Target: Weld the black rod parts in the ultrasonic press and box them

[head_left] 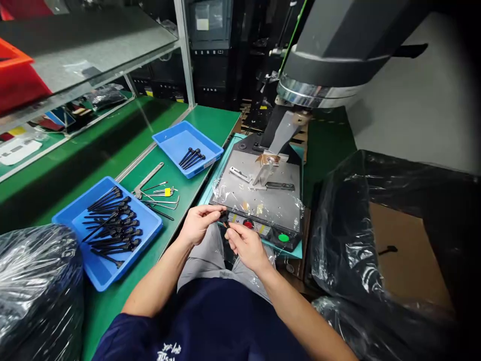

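Observation:
In front of my lap, at the near edge of the press machine's base, both hands meet around a small black plastic part (224, 219). My left hand (199, 223) pinches it between thumb and fingers. From the other side, my right hand (248, 245) grips its lower end with curled fingers. Much of the part is hidden by my fingers, so its full shape cannot be made out. Just beyond my hands lies the machine's metal plate (225, 188), covered in clear film, with a metal fixture (263, 173) beneath the press head (287, 130).
A blue tray (150, 220) of several black rod-like parts stands left; another blue tray (169, 138) holds a few. Hex keys (165, 201) lie between them. The machine has red (248, 223) and green (283, 237) buttons. A plastic-lined box (409, 255) stands right, a plastic bag (37, 286) left.

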A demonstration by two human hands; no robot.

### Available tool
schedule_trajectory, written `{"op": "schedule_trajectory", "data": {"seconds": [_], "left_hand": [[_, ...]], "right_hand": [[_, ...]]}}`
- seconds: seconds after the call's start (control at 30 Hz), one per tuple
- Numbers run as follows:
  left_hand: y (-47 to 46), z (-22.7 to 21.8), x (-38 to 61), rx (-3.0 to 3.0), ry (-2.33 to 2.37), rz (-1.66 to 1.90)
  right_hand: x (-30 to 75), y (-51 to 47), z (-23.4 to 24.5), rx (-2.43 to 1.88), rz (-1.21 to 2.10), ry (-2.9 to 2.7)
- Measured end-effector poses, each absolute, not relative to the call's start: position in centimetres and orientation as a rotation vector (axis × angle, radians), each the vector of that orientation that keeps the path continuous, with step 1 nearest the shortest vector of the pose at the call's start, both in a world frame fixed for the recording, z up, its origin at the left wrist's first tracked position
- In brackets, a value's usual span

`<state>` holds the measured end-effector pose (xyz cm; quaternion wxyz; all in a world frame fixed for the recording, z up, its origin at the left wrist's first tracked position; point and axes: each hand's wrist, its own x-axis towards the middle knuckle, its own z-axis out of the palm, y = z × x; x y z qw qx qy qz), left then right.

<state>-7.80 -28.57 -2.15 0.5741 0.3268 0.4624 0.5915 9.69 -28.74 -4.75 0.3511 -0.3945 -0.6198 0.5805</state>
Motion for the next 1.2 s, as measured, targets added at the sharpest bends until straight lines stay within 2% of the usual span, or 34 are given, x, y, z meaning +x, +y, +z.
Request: {"op": "schedule_trajectory", "data": {"seconds": [0.3, 0.5, 0.73, 0.97, 1.07, 1.2], "left_hand": [[-28.7, -2.6, -7.5, 0.725, 0.999, 1.426], [-29.0, -3.0, -8.0, 0.959, 1.032, 1.416], [-29.3, -2.7, -7.4, 1.107, 1.149, 1.436], [-29.3, -2.5, -7.5, 1.203, 1.207, 1.425], [-29.0, -2.2, -7.8, 1.227, 1.194, 1.405], [-28.6, -2.0, -8.6, 1.222, 1.124, 1.369]], "right_hand": [[8.8, -29.0, -4.8, -1.024, 1.556, -1.475], [8.8, -29.3, -4.8, -0.981, 1.792, -1.307], [8.8, -29.6, -4.4, -1.132, 0.956, -1.745], [8.9, -29.5, -4.2, -1.059, 0.703, -1.814], [9.0, -29.2, -4.5, -1.08, 0.857, -1.728], [9.0, -28.9, -4.6, -1.033, 1.575, -1.344]]}}
